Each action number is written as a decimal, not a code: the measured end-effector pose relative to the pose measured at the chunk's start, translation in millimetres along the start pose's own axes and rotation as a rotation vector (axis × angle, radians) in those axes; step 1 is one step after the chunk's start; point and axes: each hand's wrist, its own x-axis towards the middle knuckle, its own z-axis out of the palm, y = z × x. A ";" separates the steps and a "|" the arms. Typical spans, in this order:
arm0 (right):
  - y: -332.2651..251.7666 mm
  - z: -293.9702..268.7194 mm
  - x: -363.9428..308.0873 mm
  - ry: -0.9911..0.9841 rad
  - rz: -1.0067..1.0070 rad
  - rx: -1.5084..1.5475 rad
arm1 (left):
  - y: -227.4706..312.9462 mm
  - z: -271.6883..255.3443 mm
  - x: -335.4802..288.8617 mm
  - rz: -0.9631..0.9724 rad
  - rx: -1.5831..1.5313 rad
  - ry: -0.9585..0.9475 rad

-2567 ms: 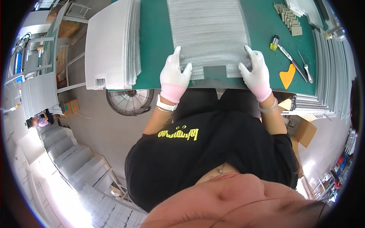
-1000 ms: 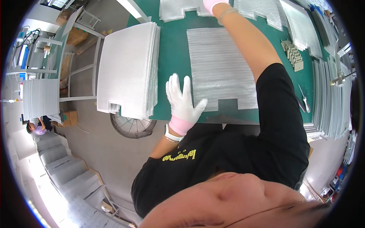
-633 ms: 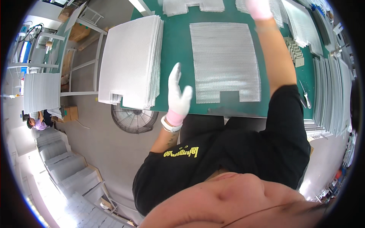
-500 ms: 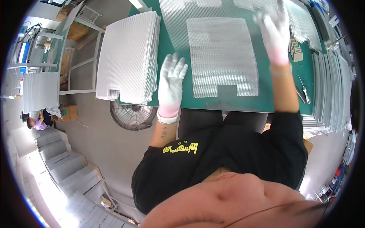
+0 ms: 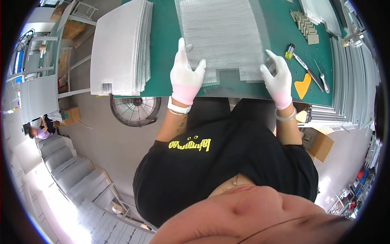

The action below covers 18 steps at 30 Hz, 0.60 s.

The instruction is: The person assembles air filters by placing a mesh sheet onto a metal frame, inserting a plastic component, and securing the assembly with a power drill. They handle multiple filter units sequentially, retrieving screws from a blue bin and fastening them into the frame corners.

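A silvery mesh sheet with a notch in its near edge lies on the green tabletop before me. Its side edges look doubled, as if two sheets overlap slightly out of line. My left hand, in a white glove with a pink cuff, is at the sheet's near left corner, index finger stretched and thumb apart. At the near right corner is my right hand, gloved alike, its fingers bent and spread beside the edge. Neither hand visibly grips the mesh; whether the fingertips touch it is unclear.
A thick stack of mesh sheets stands at the left. To the right lie a yellow scraper, a black-and-white hammer-like tool, a thin white-handled tool and small beige blocks. A floor fan stands below.
My right hand has come back from the far right to the sheet's near right corner. My left hand has moved in against the left edge. The tools at the right are now uncovered.
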 end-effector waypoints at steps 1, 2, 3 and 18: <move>2.1 1.5 -0.1 -0.009 0.000 -0.025 | -3.3 2.0 1.2 0.022 0.052 -0.010; 3.1 2.8 0.1 -0.017 0.009 -0.032 | -5.9 3.6 1.9 0.044 0.105 -0.020; 3.2 4.5 0.3 -0.024 0.018 -0.039 | -7.6 4.6 2.1 0.038 0.132 -0.032; 22.2 25.3 -0.5 -0.084 -0.010 -0.222 | -22.8 16.3 3.7 -0.059 0.274 -0.198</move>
